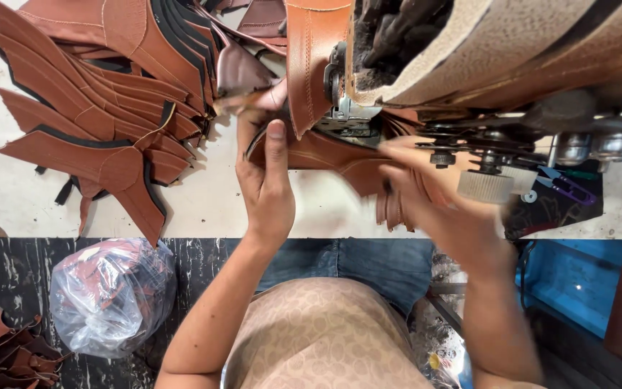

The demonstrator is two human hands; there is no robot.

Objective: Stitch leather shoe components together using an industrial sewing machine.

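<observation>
My left hand (pixel 266 184) lies flat, fingers pressing the brown leather piece (pixel 325 153) at the sewing machine (pixel 347 108). My blurred right hand (pixel 426 191) grips its other end, just beside.

The right hand (pixel 426 187) is smeared by motion blur, so its fingers and whether they grip the brown leather piece (pixel 325 153) cannot be told. Just beyond the left hand (pixel 266 180), that piece runs under the sewing machine (pixel 368 108), whose needle area is hidden and whose body is cut off by the top edge. Left of the left hand, the stack of cut leather pieces (pixel 102 94) runs off the top edge, and the contents of the plastic bag (pixel 111 295) below it are unclear.
</observation>
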